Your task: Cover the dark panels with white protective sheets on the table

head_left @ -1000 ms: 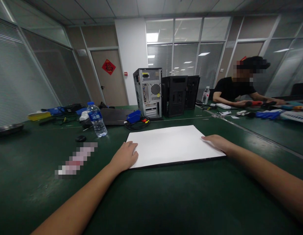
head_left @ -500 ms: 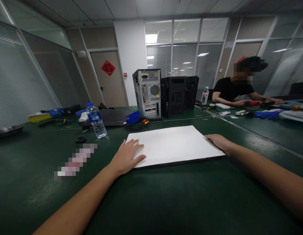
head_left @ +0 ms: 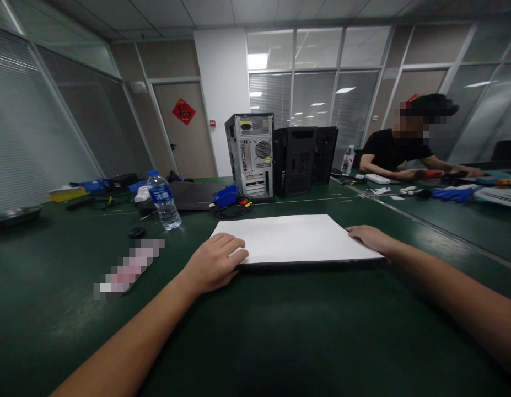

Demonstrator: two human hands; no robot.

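A flat panel with a white top (head_left: 294,240) and a dark edge is in front of me over the green table (head_left: 288,331). At its near left corner my left hand (head_left: 218,259) grips it, fingers curled over the top and closer together. My right hand (head_left: 369,238) holds the right edge, its thumb side on top and the other fingers hidden beneath. The panel's near edge looks slightly raised from the tabletop.
A water bottle (head_left: 165,201), a round black object (head_left: 136,233) and a blurred pinkish strip (head_left: 133,270) lie left. Computer cases (head_left: 255,157) stand behind the panel, by a blue item with cables (head_left: 226,196). A person (head_left: 398,146) works at back right among tools.
The fingers of my left hand have gone from spread flat to curled round the panel's corner. The panel's near edge has risen and tilted. My right hand keeps its hold.
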